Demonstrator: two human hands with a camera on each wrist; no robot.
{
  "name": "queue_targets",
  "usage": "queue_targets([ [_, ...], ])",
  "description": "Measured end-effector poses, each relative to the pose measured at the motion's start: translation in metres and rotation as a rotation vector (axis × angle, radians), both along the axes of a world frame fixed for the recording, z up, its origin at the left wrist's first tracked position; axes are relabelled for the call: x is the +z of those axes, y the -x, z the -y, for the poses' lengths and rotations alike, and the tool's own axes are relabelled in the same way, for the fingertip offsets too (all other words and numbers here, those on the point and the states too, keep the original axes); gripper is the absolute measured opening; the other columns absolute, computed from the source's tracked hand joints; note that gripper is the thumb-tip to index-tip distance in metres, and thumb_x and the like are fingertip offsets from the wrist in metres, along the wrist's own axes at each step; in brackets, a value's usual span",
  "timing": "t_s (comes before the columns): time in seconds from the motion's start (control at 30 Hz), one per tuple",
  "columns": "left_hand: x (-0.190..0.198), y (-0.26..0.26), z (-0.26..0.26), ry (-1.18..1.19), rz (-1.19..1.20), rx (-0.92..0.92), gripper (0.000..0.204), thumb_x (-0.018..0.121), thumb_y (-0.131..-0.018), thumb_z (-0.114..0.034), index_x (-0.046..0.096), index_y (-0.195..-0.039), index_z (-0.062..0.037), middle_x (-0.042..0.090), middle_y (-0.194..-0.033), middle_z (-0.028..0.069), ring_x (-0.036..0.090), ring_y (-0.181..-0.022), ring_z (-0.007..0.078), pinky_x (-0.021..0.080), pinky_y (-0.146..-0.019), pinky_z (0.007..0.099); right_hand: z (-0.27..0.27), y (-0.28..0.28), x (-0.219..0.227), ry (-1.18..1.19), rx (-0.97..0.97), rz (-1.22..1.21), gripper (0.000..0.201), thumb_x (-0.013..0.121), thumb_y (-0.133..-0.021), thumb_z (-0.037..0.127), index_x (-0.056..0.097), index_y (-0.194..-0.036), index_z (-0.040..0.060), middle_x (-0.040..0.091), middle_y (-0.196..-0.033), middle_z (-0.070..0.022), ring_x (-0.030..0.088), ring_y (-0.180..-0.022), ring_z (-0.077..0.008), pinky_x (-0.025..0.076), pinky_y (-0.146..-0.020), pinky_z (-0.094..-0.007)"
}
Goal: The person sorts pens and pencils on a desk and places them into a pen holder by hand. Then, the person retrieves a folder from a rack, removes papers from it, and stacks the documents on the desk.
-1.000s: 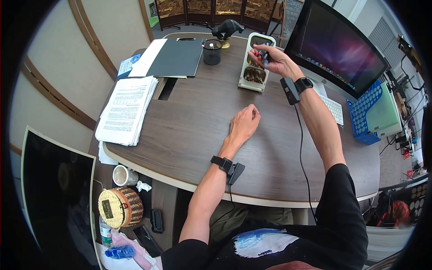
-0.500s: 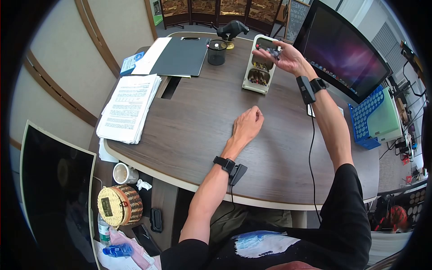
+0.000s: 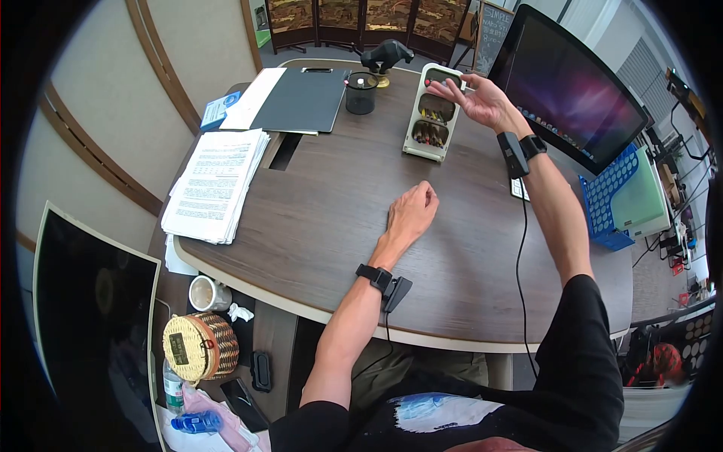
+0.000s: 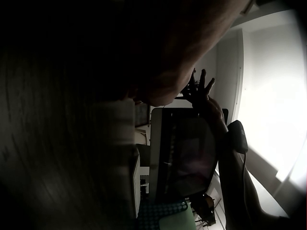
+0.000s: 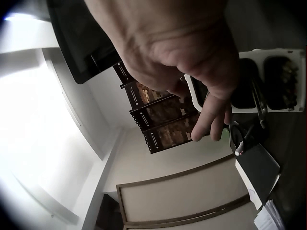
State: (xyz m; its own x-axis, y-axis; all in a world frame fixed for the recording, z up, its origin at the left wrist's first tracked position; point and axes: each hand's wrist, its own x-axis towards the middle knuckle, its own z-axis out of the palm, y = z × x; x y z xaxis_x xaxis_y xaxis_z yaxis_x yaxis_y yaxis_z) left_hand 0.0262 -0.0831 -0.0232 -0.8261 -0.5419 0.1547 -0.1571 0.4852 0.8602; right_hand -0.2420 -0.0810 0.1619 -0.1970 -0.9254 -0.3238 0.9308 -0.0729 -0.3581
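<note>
The right hand [image 3: 486,102] is over the far end of a white organizer [image 3: 425,151] with dark compartments, its palm facing up and fingers spread. A small red-tipped piece [image 3: 428,81] shows by the fingertips at the far compartment, which the hand partly covers. Small yellow pieces [image 3: 432,114] lie in the middle compartment, and several small mixed pieces [image 3: 429,135] in the near one. The right wrist view shows the fingers [image 5: 208,117] reaching past the organizer's rim. Loosely curled, the left hand [image 3: 413,209] rests on the desk, holding nothing.
A mesh pen cup [image 3: 361,94] and a black animal figurine [image 3: 386,55] stand left of the organizer. Farther left are a dark clipboard [image 3: 301,102] and a paper stack [image 3: 215,184]. A monitor [image 3: 565,83] and a blue file rack [image 3: 608,196] stand to the right.
The right hand has turned from curled round a bunch of small dark and red pieces to palm up with fingers spread; the bunch is gone from the palm. The left hand has stayed put.
</note>
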Motion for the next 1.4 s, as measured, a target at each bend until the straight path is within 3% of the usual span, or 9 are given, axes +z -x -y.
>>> queue_targets([
  [0.27, 0.000, -0.001, -0.001, 0.006, 0.005, 0.008, 0.025, 0.060, -0.106, -0.027, 0.065, -0.108, -0.0037, 0.077, -0.101, 0.0154, 0.073, -0.094, 0.0365, 0.056, -0.085, 0.0485, -0.013, -0.003, -0.014, 0.018, 0.075, -0.078, 0.067, 0.041, -0.119, 0.022, 0.008, -0.158, -0.0227, 0.028, -0.161, -0.0480, 0.055, -0.143, -0.0513, 0.066, -0.108, -0.0411],
  [0.33, 0.001, 0.001, 0.000, 0.004, -0.011, 0.013, 0.025, 0.060, -0.106, -0.027, 0.065, -0.108, -0.0036, 0.077, -0.102, 0.0157, 0.074, -0.095, 0.0366, 0.056, -0.085, 0.0486, -0.024, -0.022, -0.010, -0.027, 0.069, -0.200, 0.071, 0.041, -0.119, 0.026, 0.009, -0.161, -0.0226, 0.042, -0.155, -0.0477, 0.064, -0.136, -0.0435, 0.065, -0.109, -0.0365],
  [0.47, 0.002, -0.002, -0.002, -0.004, 0.010, 0.009, 0.026, 0.060, -0.106, -0.028, 0.067, -0.110, -0.0036, 0.078, -0.104, 0.0164, 0.074, -0.096, 0.0367, 0.056, -0.086, 0.0487, -0.065, -0.044, -0.020, 0.053, 0.023, -0.466, 0.069, 0.038, -0.120, 0.028, 0.019, -0.157, -0.0271, 0.043, -0.157, -0.0430, 0.060, -0.141, -0.0442, 0.063, -0.112, -0.0357],
  [0.53, 0.001, -0.001, -0.001, 0.001, 0.001, 0.001, 0.026, 0.059, -0.106, -0.028, 0.067, -0.111, -0.0035, 0.078, -0.103, 0.0166, 0.074, -0.096, 0.0368, 0.056, -0.086, 0.0488, -0.099, -0.059, -0.029, -0.012, -0.003, -0.533, 0.062, 0.041, -0.120, 0.030, 0.037, -0.154, -0.0214, 0.057, -0.149, -0.0370, 0.068, -0.133, -0.0363, 0.067, -0.103, -0.0330],
  [0.6, -0.003, 0.003, 0.000, 0.012, 0.022, 0.024, 0.027, 0.059, -0.107, -0.030, 0.068, -0.113, -0.0046, 0.078, -0.102, 0.0163, 0.074, -0.097, 0.0364, 0.056, -0.086, 0.0482, -0.137, -0.071, -0.051, -0.168, -0.053, -0.918, 0.049, 0.047, -0.119, 0.031, 0.058, -0.142, -0.0104, 0.075, -0.125, -0.0260, 0.079, -0.110, -0.0268, 0.070, -0.077, -0.0275],
  [0.67, -0.002, 0.002, -0.001, 0.012, 0.026, 0.022, 0.028, 0.059, -0.107, -0.030, 0.068, -0.113, -0.0054, 0.078, -0.100, 0.0153, 0.074, -0.096, 0.0358, 0.056, -0.085, 0.0477, -0.179, -0.077, -0.080, -0.253, -0.055, -1.006, 0.037, 0.053, -0.117, 0.034, 0.069, -0.123, -0.0001, 0.078, -0.095, -0.0106, 0.079, -0.080, -0.0158, 0.057, -0.052, -0.0225],
  [0.8, -0.001, 0.002, -0.002, -0.003, 0.033, 0.047, 0.028, 0.059, -0.108, -0.034, 0.070, -0.113, -0.0084, 0.077, -0.096, 0.0111, 0.074, -0.089, 0.0312, 0.056, -0.085, 0.0456, -0.243, -0.087, -0.138, -0.441, -0.211, -1.207, 0.035, 0.062, -0.113, 0.034, 0.068, -0.101, 0.0023, 0.062, -0.069, -0.0016, 0.060, -0.055, -0.0071, 0.041, -0.042, -0.0203],
  [0.97, 0.000, 0.005, 0.001, -0.207, 0.025, 0.028, 0.026, 0.062, -0.111, -0.027, 0.069, -0.112, -0.0021, 0.067, -0.087, 0.0028, 0.067, -0.084, 0.0114, 0.066, -0.068, 0.0317, -0.280, -0.078, -0.171, -0.376, -0.432, -1.067, 0.032, 0.069, -0.110, 0.025, 0.058, -0.084, 0.0102, 0.052, -0.065, 0.0039, 0.045, -0.052, -0.0044, 0.032, -0.042, -0.0222],
  [1.4, 0.005, 0.011, -0.009, -0.187, 0.065, 0.104, 0.040, 0.061, -0.114, -0.038, 0.068, -0.099, -0.0023, 0.067, -0.087, 0.0017, 0.065, -0.082, 0.0090, 0.063, -0.068, 0.0306, -0.286, -0.072, -0.195, -0.306, -0.464, -1.127, 0.049, 0.066, -0.100, 0.004, 0.031, -0.068, 0.0170, 0.035, -0.063, 0.0102, 0.031, -0.058, -0.0017, 0.025, -0.050, -0.0250],
])
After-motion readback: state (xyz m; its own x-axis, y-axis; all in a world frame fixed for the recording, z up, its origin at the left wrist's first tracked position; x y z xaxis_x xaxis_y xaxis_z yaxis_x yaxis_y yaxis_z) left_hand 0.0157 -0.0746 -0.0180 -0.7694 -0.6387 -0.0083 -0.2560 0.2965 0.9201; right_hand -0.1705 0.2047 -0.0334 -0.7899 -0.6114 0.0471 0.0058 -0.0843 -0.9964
